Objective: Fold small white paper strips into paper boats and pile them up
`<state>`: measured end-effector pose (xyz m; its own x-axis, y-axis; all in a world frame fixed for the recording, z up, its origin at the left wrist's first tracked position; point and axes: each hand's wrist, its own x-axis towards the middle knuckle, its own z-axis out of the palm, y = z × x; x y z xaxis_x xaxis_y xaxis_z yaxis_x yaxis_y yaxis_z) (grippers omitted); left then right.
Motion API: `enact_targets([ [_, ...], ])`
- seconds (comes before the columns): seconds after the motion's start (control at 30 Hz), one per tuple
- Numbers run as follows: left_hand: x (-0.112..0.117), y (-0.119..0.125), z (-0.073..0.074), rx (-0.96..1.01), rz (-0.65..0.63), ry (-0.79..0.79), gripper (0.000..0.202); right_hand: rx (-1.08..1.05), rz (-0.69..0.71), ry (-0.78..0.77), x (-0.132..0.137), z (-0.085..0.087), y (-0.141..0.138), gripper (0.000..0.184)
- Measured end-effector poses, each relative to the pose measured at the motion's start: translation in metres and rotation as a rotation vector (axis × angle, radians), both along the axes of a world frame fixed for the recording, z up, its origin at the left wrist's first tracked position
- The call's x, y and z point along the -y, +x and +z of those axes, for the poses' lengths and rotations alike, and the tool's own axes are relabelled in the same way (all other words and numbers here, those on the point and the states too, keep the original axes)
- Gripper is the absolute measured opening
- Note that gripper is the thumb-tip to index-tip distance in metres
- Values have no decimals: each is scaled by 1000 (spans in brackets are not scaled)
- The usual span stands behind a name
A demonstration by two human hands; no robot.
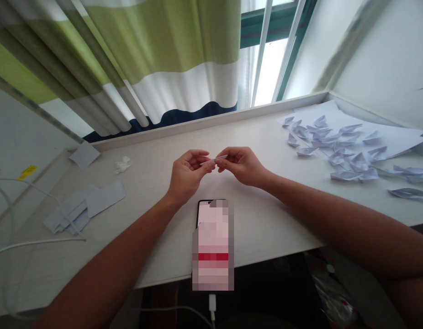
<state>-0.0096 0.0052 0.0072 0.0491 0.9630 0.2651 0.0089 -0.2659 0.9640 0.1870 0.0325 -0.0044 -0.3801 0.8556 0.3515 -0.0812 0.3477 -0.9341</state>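
Between my two hands, over the middle of the white table, is a small folded piece of white paper (222, 157), seen nearly edge-on. My left hand (188, 171) pinches its left end between thumb and fingers. From the other side, my right hand (242, 165) grips it with thumb and index finger, and the fingertips of both hands almost meet. Most of the paper is hidden by the fingers, so its exact shape cannot be made out. Below the hands lies a phone (213, 228) with a blurred screen.
Several folded paper boats (338, 141) cluster at the right on larger white sheets (399, 132). Loose paper pieces (105, 198) and a crumpled scrap (123, 165) lie left, with a single square sheet (84, 154) behind. White cables (43, 244) cross the left side. A curtain (184, 41) hangs behind.
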Motion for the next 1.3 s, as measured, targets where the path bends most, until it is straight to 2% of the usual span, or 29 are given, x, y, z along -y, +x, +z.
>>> enact_targets([
  [0.17, -5, -6, -6, -160, -45, -10, 38, 9, 30, -5, -2, -5, 1, 32],
  [0.33, -4, -6, -5, -245, -13, 99, 32, 77, 3, -25, -3, -3, 0, 25],
  [0.43, -3, -4, -5, -252, 42, 167, 31, 77, -16, -45, -4, -1, -2, 30],
  [0.57, -5, -6, -9, -207, 17, 125, 35, 52, 9, -135, -5, -2, -2, 43],
  [0.73, -3, -5, -12, -232, 52, 186, 31, -68, 44, -244, -8, -5, -2, 58],
  [0.9, -1, -2, -12, -116, -55, 38, 41, -101, 24, -218, -7, -4, -3, 56],
  [1.07, -5, -6, -12, 21, -159, -130, 39, -28, 33, -183, -5, -2, 2, 41],
  [1.17, -9, -9, -13, 74, -177, -189, 40, 26, 41, -161, -5, -2, 6, 37],
  [1.3, -11, -10, -16, -27, -131, -153, 35, 124, 55, -136, -6, -4, 8, 34],
])
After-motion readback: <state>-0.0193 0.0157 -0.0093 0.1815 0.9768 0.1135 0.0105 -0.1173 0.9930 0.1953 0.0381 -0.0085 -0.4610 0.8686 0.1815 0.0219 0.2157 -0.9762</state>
